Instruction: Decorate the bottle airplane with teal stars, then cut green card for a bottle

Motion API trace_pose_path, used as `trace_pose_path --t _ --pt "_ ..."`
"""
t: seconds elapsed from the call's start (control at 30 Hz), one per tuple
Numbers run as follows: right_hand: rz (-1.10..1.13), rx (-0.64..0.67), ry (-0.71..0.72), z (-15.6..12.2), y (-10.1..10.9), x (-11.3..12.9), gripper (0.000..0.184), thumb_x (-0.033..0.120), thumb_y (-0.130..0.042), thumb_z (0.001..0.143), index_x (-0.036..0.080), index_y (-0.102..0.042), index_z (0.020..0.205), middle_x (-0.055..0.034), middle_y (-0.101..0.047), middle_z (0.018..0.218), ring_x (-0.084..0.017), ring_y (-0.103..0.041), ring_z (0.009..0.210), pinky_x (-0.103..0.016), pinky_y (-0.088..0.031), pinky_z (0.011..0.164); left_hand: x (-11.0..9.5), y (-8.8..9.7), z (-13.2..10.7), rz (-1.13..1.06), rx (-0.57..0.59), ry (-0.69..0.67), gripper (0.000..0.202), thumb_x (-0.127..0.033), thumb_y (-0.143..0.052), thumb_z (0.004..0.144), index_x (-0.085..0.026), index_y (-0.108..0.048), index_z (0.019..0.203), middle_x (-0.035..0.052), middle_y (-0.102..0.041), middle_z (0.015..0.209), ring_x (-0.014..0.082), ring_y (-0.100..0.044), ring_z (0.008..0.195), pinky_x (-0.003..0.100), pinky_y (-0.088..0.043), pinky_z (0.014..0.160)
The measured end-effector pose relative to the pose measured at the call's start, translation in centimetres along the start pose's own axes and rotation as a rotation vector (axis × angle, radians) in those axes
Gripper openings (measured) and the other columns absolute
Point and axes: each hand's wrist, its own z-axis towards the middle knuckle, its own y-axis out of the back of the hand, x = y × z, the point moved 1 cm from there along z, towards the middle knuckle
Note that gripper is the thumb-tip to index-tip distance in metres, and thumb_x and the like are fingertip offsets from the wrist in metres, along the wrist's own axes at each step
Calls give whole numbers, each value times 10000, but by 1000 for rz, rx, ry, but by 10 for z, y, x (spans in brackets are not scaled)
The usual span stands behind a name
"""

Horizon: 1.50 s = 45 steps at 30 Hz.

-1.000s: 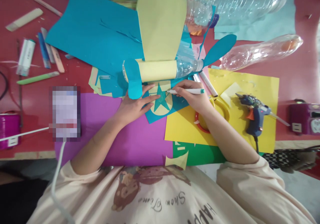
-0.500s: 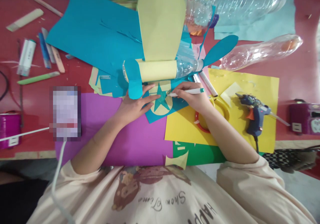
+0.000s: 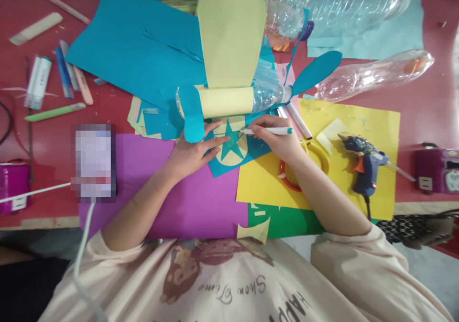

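My right hand (image 3: 278,138) is closed around a white marker (image 3: 272,131) with a green end, its tip at the right edge of a teal paper star (image 3: 231,142). The star lies on a pale yellow paper wing (image 3: 238,152) over a teal sheet. My left hand (image 3: 191,152) lies flat with fingers spread, pressing on the paper just left of the star. Above both hands lies a plastic bottle plane (image 3: 229,99) wrapped in yellow paper, with a teal tail piece (image 3: 191,114), a tall yellow wing (image 3: 231,30) and a teal propeller blade (image 3: 315,71).
A blue glue gun (image 3: 364,161) lies on the yellow sheet (image 3: 358,121) at the right, with orange-handled scissors (image 3: 290,181) under my right wrist. Purple paper (image 3: 186,197), a big teal sheet (image 3: 136,49), clear bottles (image 3: 373,75), glue sticks (image 3: 38,80) and a blurred phone (image 3: 93,161) surround the work.
The marker tip shifted slightly along the star's right edge. Otherwise both hands stay in place.
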Motion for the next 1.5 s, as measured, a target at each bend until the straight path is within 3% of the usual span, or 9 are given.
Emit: trace_pose_path --t 0.33,0.73,1.1,1.27,1.5 --pt "-55 45 -8 0 1 7 132 265 -600 706 196 -673 621 -9 -678 621 -146 -562 597 -261 -391 522 0 1 0 16 8 11 357 -312 -426 1005 -330 -605 1313 59 -485 1487 297 -471 1357 501 -424 1105" --pt "-11 -4 20 0 0 -1 143 305 -624 780 193 -688 717 -18 -688 690 -151 -604 634 -267 -424 554 0 0 0 0 5 10 357 -300 -434 1002 -316 -608 1313 63 -467 1505 302 -461 1366 505 -415 1113" --pt "-41 19 -4 0 1 5 127 216 -595 731 185 -672 634 -12 -674 631 -145 -577 603 -261 -400 530 0 0 0 38 5 10 356 -314 -432 1004 -326 -602 1317 61 -490 1483 295 -475 1353 499 -426 1100" --pt "14 -40 8 0 1 2 124 248 -604 751 182 -681 679 -10 -676 627 -151 -611 591 -262 -433 534 1 -1 0 39 -11 -12 350 -300 -451 998 -318 -612 1308 61 -480 1494 304 -478 1350 503 -434 1090" --pt "-8 -17 -9 0 1 3 128 256 -606 724 177 -682 658 -14 -677 645 -139 -581 602 -251 -403 529 1 -1 1 29 -17 -14 349 -291 -448 1000 -300 -620 1303 80 -493 1481 318 -472 1357 518 -434 1084"
